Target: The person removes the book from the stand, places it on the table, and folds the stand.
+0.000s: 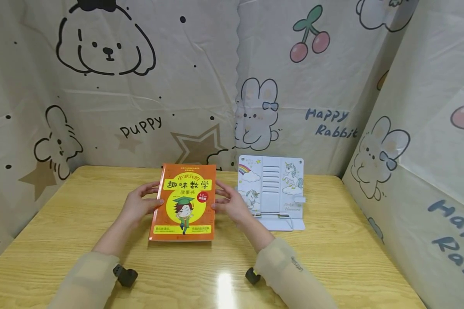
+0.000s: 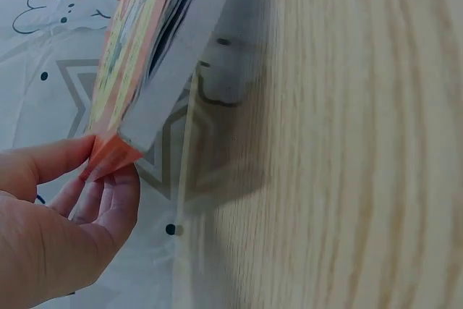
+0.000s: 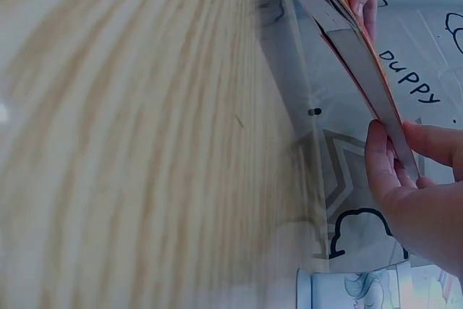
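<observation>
"Head view first: where's the book?"

"Held between my two hands, front cover facing me, left of the white stand. The fingers of my left hand grip one side, and those of my right hand grip the other. My right hand overlaps the stand in this view, so swinging that wrist outward might knock it askew."

"Are they touching?"

"I can't tell. Nor can I say whether the book's lower edge meets the surface. If it does, sliding the book could make it catch there."

"And the left wrist view?"

"My thumb and fingers pinch the orange edge, set only a book's thickness apart. Dark gaps show between the pages, so an uneven squeeze could let them splay and the whole thing flop."

"Right wrist?"

"My thumb is on the cover side, the other fingers behind, the book pinched between. I've only got the rim, so I'd judge this the likeliest trouble: loosen one side first, and the book would pivot about the other, dropping a corner onto the surface."
</observation>
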### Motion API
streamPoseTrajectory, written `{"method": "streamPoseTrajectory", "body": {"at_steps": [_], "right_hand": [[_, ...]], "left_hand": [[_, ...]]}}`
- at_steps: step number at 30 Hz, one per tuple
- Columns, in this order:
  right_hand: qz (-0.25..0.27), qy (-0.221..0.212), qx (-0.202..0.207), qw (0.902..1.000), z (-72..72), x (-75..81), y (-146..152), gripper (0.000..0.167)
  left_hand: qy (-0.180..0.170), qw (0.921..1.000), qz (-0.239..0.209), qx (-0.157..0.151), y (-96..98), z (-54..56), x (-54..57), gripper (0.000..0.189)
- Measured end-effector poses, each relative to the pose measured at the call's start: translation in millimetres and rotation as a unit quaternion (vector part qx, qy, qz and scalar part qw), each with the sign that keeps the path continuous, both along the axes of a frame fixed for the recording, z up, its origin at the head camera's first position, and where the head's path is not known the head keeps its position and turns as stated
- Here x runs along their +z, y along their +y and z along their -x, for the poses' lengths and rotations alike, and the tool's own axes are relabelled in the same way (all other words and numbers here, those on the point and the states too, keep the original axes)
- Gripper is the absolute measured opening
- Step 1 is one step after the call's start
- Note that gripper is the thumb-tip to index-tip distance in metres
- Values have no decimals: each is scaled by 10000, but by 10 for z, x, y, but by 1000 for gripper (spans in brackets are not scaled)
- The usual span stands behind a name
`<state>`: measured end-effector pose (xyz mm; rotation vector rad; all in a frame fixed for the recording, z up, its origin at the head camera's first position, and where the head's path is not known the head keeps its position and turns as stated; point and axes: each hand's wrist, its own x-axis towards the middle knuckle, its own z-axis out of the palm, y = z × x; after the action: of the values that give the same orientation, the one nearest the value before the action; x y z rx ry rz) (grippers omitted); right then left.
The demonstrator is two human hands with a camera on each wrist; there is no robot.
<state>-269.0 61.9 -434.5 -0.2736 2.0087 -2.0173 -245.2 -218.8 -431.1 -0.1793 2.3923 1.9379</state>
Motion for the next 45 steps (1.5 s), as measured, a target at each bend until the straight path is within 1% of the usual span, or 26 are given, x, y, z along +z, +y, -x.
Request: {"method": "streamPoseTrajectory", "body": {"at_steps": [5, 11, 17, 21, 26, 30, 35, 39, 45], "right_hand": [[10, -90, -37, 10000, 46, -50, -28, 75], [-47, -278, -157, 9995, 102, -83, -82, 76], [-9, -402, -179, 9990, 154, -115, -117, 77], [-128, -397, -220, 9989, 188, -145, -141, 76], [-339, -463, -261, 9980, 216, -174, -181, 74], [-364, -565, -263, 9974, 226, -188, -209, 73], [-428, -575, -279, 9970, 255, -223, -221, 73], [-429, -619, -243, 9969, 280, -244, -242, 72], [-532, -717, -296, 9956, 291, -231, -289, 74]], "left_hand": [[-131, 9998, 168, 52, 9, 54, -17, 64], [-167, 9994, 283, 113, 4, 126, -48, 64], [-222, 9988, 428, 57, -10, 198, -74, 62], [-265, 9984, 496, 10, -32, 244, -103, 62], [-323, 9981, 531, -53, -68, 270, -126, 63], [-442, 9972, 593, -105, -80, 270, -129, 63], [-535, 9964, 627, -196, -79, 282, -132, 64], [-517, 9962, 643, -280, -96, 314, -164, 65], [-577, 9958, 640, -296, -140, 363, -209, 65]]}}
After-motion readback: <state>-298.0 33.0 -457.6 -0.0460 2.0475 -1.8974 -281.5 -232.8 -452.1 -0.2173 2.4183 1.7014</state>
